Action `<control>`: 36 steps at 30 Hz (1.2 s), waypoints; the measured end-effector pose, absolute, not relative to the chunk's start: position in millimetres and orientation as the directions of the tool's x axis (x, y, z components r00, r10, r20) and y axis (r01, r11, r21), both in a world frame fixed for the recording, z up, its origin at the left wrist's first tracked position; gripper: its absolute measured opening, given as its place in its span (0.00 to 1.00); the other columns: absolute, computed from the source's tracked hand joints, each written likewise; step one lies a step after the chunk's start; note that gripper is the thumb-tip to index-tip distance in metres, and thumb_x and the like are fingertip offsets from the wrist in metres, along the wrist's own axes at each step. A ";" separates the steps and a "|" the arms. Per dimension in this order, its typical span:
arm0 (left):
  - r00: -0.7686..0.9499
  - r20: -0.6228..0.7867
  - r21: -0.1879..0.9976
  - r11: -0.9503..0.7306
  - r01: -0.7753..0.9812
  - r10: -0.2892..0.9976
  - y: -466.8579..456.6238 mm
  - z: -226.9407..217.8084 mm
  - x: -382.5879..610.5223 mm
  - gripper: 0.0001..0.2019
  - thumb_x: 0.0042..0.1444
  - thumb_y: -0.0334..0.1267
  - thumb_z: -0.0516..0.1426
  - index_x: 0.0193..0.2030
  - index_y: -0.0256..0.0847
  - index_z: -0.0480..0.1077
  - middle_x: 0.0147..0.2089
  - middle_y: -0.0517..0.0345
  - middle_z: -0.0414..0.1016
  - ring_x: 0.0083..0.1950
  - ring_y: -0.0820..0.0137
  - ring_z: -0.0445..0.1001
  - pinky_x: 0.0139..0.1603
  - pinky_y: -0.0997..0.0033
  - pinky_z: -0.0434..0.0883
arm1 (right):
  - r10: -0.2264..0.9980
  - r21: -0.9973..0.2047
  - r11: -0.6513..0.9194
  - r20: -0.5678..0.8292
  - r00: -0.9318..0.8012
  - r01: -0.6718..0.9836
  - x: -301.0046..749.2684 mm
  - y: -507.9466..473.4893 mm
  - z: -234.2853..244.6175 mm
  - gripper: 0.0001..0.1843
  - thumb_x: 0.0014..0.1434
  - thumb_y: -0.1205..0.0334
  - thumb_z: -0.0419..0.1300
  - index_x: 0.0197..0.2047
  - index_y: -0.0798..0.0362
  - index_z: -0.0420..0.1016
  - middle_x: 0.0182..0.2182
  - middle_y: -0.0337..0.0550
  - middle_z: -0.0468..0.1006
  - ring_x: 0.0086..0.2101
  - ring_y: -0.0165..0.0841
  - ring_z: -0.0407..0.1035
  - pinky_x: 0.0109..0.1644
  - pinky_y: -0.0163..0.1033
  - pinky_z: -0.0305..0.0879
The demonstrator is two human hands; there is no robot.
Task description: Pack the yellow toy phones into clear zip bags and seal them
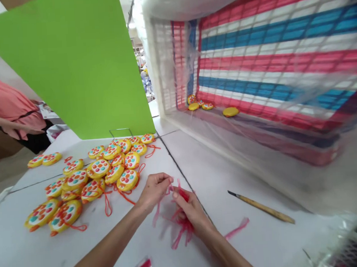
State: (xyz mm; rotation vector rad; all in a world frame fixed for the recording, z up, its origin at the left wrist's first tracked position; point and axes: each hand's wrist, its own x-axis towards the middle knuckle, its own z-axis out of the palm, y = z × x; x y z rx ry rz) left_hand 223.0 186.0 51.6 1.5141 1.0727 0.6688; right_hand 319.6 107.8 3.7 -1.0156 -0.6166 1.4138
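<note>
Over the white table, both my hands meet at a bunch of sheer pink ribbons (184,230). My right hand (197,215) is closed around the bunch, its thumb on top and loose ends hanging below. The thumb and finger of my left hand (156,191) pinch a thin strand of the ribbon beside the right thumb. Left of my hands lie many yellow turtle-shaped ornaments (99,168) with coloured dots and orange cord loops. One ribbon piece (237,228) lies apart, near my right wrist.
A wooden-handled craft knife (264,211) lies to the right. A plastic-lined crate (191,136) on its side holds several yellow ornaments (231,112). A green board (81,75) stands at the back. A person in a pink top (10,107) is at far left.
</note>
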 end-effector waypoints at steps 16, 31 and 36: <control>0.147 -0.056 0.998 0.061 -0.028 0.988 167.9 31.4 234.1 0.11 0.44 0.44 0.58 0.23 0.38 0.65 0.14 0.72 0.54 0.15 0.82 0.50 0.15 0.79 0.49 | 0.999 -0.969 0.026 0.034 -0.025 -0.246 318.8 104.8 -1.0 0.16 0.49 0.55 0.60 0.19 0.54 0.61 0.16 0.31 0.55 0.20 0.24 0.46 0.23 0.31 0.44; 0.216 -0.224 0.955 0.258 -0.146 0.950 152.2 29.5 234.1 0.16 0.39 0.47 0.62 0.23 0.39 0.62 0.14 0.75 0.51 0.13 0.85 0.45 0.14 0.80 0.43 | 0.981 -0.949 0.070 0.010 0.195 -0.306 323.2 107.9 -0.7 0.14 0.49 0.54 0.62 0.25 0.56 0.68 0.19 0.33 0.62 0.20 0.24 0.53 0.24 0.30 0.51; 0.201 -0.237 0.965 0.254 -0.063 0.951 153.3 25.6 231.9 0.17 0.38 0.50 0.60 0.24 0.39 0.62 0.13 0.75 0.48 0.13 0.84 0.44 0.14 0.79 0.43 | 0.977 -0.910 0.041 -0.050 0.207 -0.412 327.2 105.6 2.1 0.14 0.49 0.53 0.63 0.29 0.55 0.68 0.16 0.28 0.54 0.17 0.21 0.44 0.19 0.30 0.42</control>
